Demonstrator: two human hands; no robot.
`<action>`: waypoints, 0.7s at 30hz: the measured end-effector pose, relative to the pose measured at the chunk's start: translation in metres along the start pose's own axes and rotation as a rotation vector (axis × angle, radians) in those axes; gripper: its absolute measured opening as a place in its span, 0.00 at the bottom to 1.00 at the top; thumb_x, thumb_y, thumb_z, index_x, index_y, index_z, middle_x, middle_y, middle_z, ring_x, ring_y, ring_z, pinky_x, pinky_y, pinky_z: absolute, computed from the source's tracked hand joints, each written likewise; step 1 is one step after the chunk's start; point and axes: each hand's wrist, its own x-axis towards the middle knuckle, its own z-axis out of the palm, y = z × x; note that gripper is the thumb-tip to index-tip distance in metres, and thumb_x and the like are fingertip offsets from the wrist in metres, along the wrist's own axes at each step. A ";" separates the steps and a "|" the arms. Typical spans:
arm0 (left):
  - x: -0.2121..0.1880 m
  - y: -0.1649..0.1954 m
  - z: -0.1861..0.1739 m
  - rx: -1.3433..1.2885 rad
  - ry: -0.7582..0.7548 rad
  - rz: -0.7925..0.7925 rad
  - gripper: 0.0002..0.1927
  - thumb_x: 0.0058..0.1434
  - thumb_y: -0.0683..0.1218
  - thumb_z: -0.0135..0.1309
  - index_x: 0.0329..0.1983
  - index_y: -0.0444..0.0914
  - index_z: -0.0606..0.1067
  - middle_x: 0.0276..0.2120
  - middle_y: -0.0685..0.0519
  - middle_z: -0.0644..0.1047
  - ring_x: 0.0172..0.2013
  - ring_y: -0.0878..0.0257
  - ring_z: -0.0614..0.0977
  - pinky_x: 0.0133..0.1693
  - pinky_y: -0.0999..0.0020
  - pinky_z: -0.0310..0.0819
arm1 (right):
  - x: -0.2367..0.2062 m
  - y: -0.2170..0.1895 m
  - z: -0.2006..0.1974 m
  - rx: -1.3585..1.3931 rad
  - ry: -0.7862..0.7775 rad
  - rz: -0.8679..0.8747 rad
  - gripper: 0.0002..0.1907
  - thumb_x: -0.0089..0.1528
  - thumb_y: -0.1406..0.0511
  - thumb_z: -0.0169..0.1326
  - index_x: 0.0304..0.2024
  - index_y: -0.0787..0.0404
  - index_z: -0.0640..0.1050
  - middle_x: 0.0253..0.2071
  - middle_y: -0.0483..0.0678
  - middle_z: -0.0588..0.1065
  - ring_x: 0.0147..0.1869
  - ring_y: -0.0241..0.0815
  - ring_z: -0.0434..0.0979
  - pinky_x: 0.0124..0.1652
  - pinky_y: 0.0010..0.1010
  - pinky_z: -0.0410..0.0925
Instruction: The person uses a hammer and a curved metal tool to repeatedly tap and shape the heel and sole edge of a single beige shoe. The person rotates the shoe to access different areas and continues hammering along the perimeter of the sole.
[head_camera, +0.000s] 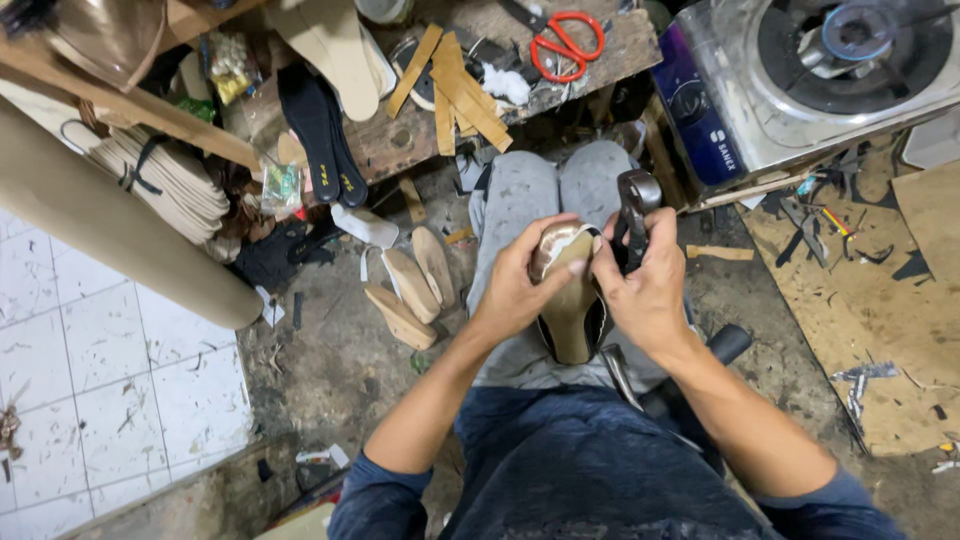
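A tan shoe upper on a last (568, 300), sole side up with a dark rim, rests on my lap. My left hand (520, 280) wraps its left side, thumb pressed onto the toe end. My right hand (645, 285) grips dark metal pincers (635, 215) whose jaws stick up above the fist, while its fingers also touch the shoe's toe edge.
Red-handled scissors (565, 42) and tan strips (465, 90) lie on a worn wooden bench (400, 140). Black insoles (320, 130), stacked soles (165, 175), wooden lasts (410, 290) and a big cardboard roll (110, 230) are at left. A gas stove (820, 70) sits at right.
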 end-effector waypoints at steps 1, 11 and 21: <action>0.001 -0.001 0.001 -0.062 0.029 -0.010 0.24 0.64 0.37 0.59 0.63 0.33 0.71 0.53 0.46 0.79 0.53 0.63 0.79 0.56 0.69 0.74 | 0.005 -0.001 -0.005 0.184 -0.066 0.064 0.14 0.65 0.73 0.58 0.45 0.62 0.64 0.38 0.51 0.72 0.33 0.38 0.73 0.33 0.29 0.68; 0.038 0.035 -0.014 -0.084 0.247 0.344 0.21 0.70 0.34 0.57 0.64 0.32 0.67 0.63 0.45 0.76 0.60 0.64 0.80 0.63 0.69 0.75 | 0.056 -0.065 -0.091 0.426 -0.772 0.264 0.06 0.63 0.66 0.54 0.41 0.63 0.74 0.55 0.59 0.78 0.55 0.50 0.83 0.53 0.42 0.73; 0.029 0.041 -0.016 0.156 0.170 0.383 0.25 0.59 0.30 0.56 0.61 0.33 0.72 0.59 0.46 0.78 0.59 0.58 0.81 0.62 0.66 0.75 | 0.067 -0.077 -0.081 0.517 -0.978 0.579 0.12 0.60 0.65 0.56 0.44 0.66 0.77 0.58 0.66 0.79 0.60 0.55 0.82 0.59 0.47 0.69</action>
